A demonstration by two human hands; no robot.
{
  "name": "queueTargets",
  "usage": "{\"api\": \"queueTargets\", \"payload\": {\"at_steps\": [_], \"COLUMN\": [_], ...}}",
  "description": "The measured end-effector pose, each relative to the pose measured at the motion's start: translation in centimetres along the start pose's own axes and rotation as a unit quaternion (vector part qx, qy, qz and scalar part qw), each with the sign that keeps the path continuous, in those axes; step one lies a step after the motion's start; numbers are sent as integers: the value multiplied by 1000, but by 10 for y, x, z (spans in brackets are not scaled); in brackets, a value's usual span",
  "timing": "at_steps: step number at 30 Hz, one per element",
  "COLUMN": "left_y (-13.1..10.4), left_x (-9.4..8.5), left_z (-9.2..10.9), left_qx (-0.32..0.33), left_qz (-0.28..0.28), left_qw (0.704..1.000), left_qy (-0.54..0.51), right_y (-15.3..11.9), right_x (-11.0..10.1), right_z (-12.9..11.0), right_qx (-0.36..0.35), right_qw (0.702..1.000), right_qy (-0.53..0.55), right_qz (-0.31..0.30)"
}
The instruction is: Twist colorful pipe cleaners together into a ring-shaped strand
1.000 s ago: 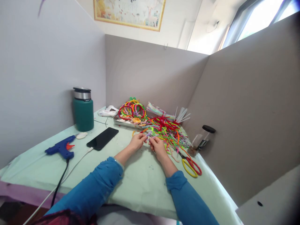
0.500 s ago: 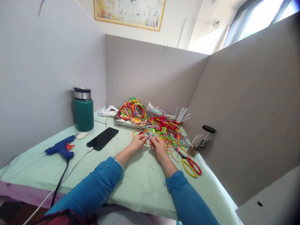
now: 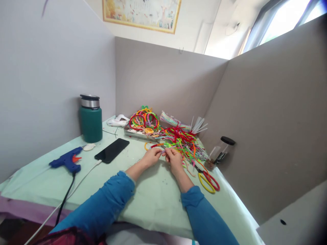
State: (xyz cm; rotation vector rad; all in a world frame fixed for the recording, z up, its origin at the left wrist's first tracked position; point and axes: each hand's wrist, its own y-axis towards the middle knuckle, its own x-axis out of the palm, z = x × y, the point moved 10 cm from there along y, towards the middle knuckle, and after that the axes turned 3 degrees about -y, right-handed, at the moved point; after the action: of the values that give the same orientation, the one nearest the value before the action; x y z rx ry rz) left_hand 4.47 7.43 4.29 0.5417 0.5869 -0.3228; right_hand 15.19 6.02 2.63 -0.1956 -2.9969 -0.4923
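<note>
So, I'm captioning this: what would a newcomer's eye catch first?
Probably the bright heap of pipe cleaners, right of the tray. In front of it, the left hand and right hand meet at a purple strip. To the left, the green flask stands beyond the glue gun.

Pipe cleaners [image 3: 178, 135]: fuzzy, matt. Tray [image 3: 139, 136]: dull metal. Bottle [image 3: 91, 125]: smooth matt body, shiny metal collar [image 3: 90, 103]. Phone screen [image 3: 111, 150]: glossy, smooth. Glue gun [image 3: 65, 160]: smooth plastic. Table cover [image 3: 153, 197]: matt, lightly creased.
</note>
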Motion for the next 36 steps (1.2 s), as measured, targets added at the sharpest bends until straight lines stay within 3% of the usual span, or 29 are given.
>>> {"api": "queueTargets", "payload": {"at_steps": [12,24,36], "left_y": [-2,2,-10], "left_x": [-3,3,17], "left_z": [-3,-24,-35], "left_qx": [3,-84,-217], "left_qz": [22,6,-25], "left_qw": [1000,991,928], "left_qy": [1,-102,-302], "right_y": [0,2,1], "right_x": [1,4,-1], "right_z": [1,5,4], "right_qx": [6,-14,7], "right_qw": [999,998,998], "right_qy": [-34,-61,-55], "right_qz": [2,-8,13]}}
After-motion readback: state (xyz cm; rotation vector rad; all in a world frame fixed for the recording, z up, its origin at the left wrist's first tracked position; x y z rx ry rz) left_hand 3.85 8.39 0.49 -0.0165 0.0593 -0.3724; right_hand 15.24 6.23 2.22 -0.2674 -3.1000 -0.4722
